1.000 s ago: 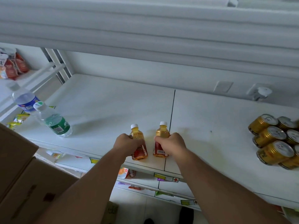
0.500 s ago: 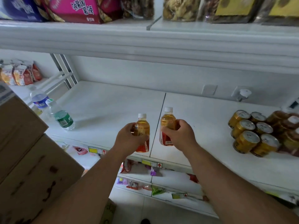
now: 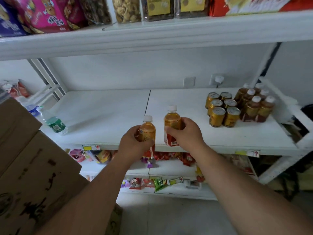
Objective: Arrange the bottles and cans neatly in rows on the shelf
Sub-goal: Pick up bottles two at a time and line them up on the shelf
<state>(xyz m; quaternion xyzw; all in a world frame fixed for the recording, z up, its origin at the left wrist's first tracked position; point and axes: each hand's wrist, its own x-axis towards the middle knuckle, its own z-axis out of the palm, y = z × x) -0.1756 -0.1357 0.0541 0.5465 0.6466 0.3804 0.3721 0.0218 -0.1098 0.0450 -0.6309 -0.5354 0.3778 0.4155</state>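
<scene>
Glossy metal cans point(image 3: 222, 109), matt white shelf point(image 3: 105, 112)

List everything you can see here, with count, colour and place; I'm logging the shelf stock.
Held tea bottles: 2, amber, white caps, one in each hand, left, right, over the shelf front.
Shelf: 1, white, middle level.
Cans: 6, gold, two rows, shelf right.
Stocked tea bottles: about 7, amber, white caps, right of cans.
Water bottles: 2, clear, green and blue labels, shelf left.
Boxes: cardboard, brown, near left, count unclear.
Snacks: many, mixed colours, top shelf and lower shelves.
Left hand: grip on a bottle.
Right hand: grip on a bottle.
</scene>
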